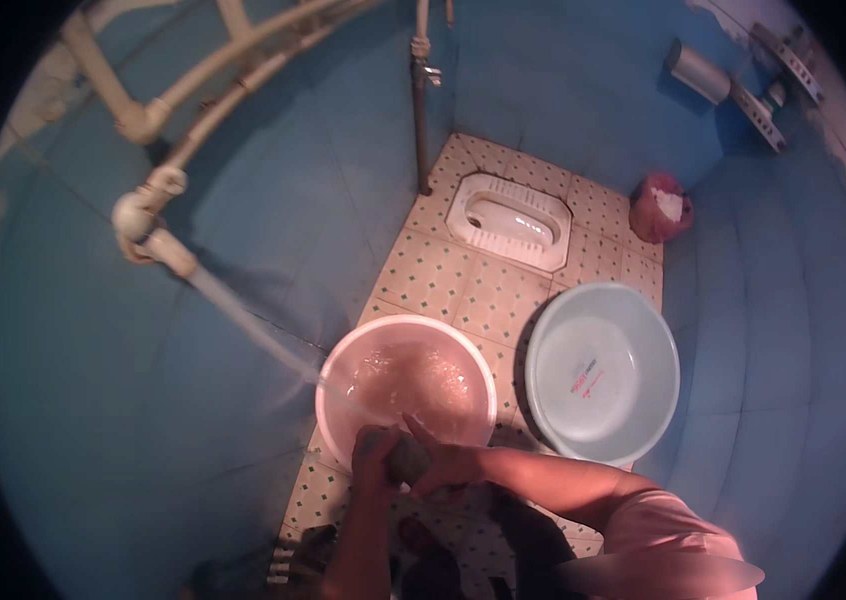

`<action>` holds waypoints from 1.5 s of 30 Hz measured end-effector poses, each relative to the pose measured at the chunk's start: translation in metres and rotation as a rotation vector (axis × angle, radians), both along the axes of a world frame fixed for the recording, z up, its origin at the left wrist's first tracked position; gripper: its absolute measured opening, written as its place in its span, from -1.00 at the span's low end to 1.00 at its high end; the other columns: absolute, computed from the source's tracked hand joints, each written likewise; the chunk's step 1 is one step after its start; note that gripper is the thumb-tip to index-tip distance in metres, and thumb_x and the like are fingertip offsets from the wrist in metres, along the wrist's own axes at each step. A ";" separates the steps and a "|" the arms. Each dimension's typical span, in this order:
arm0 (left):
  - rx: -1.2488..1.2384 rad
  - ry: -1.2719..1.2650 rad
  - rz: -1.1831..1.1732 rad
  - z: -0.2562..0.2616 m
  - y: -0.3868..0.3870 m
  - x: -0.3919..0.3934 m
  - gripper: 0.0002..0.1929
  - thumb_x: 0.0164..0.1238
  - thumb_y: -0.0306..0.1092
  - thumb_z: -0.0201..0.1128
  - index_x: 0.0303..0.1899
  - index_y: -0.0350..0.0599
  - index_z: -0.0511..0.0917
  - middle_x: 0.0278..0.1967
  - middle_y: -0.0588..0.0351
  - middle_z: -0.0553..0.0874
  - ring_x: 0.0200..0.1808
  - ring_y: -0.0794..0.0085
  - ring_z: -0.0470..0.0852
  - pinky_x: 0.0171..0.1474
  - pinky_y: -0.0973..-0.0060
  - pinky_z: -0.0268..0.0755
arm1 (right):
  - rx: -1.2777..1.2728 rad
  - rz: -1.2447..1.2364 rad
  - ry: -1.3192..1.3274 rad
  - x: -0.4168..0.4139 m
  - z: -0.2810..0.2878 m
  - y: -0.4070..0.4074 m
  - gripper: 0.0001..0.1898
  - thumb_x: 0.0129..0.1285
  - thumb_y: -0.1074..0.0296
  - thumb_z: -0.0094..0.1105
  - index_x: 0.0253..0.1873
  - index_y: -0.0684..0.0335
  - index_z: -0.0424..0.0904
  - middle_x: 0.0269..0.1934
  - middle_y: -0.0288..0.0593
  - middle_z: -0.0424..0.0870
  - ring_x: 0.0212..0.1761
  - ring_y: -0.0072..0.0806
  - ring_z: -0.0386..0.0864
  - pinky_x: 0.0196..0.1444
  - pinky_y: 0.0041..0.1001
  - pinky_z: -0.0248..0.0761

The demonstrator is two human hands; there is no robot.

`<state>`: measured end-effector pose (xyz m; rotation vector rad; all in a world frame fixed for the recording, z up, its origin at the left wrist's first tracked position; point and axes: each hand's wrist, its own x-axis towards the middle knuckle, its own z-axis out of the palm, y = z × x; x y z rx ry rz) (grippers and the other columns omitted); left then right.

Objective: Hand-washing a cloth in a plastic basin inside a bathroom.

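Note:
My left hand point(372, 457) is curled around a small dark grey item point(408, 457), possibly cloth; blur and fingers hide what it is. Against its other side presses my right hand point(449, 461), with one finger stretched out. Both hands are over the near rim of a round pink plastic basin point(489, 375). Rippling water point(411, 382) fills part of this basin. From a pipe fitting on the left wall comes a pale, translucent line point(254, 319), a hose or a water stream, which leads down to the basin's left rim.
A larger pale grey-blue basin point(618, 337) bearing writing stands to the right. Farther off lie a squat toilet point(509, 221) and a pink bag-lined bin point(648, 217) on the tiled floor point(430, 270). Plastic pipes point(201, 127) run along the left wall; a metal rack point(757, 116) hangs right.

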<state>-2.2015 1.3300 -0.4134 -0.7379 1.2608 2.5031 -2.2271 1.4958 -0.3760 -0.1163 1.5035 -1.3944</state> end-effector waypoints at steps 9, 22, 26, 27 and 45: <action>-1.665 0.171 -0.351 -0.063 -0.003 -0.017 -0.80 0.19 -0.26 0.17 -0.37 -0.23 0.53 -0.51 0.02 0.60 -0.41 0.22 0.58 -0.10 0.26 0.41 | 0.517 0.084 0.589 0.015 0.058 -0.044 -0.07 0.12 0.29 0.22 0.40 0.40 -0.31 0.11 0.46 0.31 0.07 0.09 0.46 0.08 -0.13 0.33; -0.691 0.148 -0.198 0.186 -0.019 -0.010 -0.21 0.09 0.03 0.35 0.24 -0.29 0.23 0.13 -0.14 0.40 0.09 0.19 0.44 0.10 0.36 0.34 | 0.037 -0.268 -0.403 0.035 0.188 -0.030 -0.44 0.12 0.37 0.09 0.24 0.39 0.23 0.06 0.14 0.43 0.22 -0.10 0.35 0.20 -0.16 0.29; 0.061 0.210 -0.191 0.231 -0.043 0.007 -0.05 0.08 0.24 0.25 0.36 -0.16 0.04 0.23 -0.09 0.31 0.17 0.18 0.39 0.11 0.31 0.36 | -0.718 -0.461 -0.807 0.060 0.233 -0.040 -0.43 0.07 0.34 0.08 0.21 0.38 0.24 0.04 0.14 0.43 0.26 0.03 0.29 0.04 0.00 0.42; 0.350 0.316 -0.222 0.233 -0.043 0.007 0.04 -0.01 0.36 0.23 0.38 -0.12 -0.02 0.28 -0.12 0.24 0.21 0.06 0.36 0.14 0.18 0.35 | -0.883 -0.456 -0.919 0.065 0.244 -0.044 -0.42 0.07 0.34 0.06 0.22 0.37 0.21 0.06 0.14 0.41 0.27 0.09 0.28 -0.02 0.02 0.46; -0.265 0.349 -0.312 0.339 -0.021 -0.017 -0.92 0.11 -0.45 0.23 -0.36 -0.12 0.50 -0.43 0.24 0.57 -0.38 0.56 0.54 -0.26 0.61 0.38 | -0.318 -0.338 -0.665 0.042 0.307 -0.042 -0.70 0.13 0.24 0.21 -0.09 0.22 0.41 -0.39 -0.08 0.53 -0.61 -0.49 0.37 -0.66 -0.58 0.25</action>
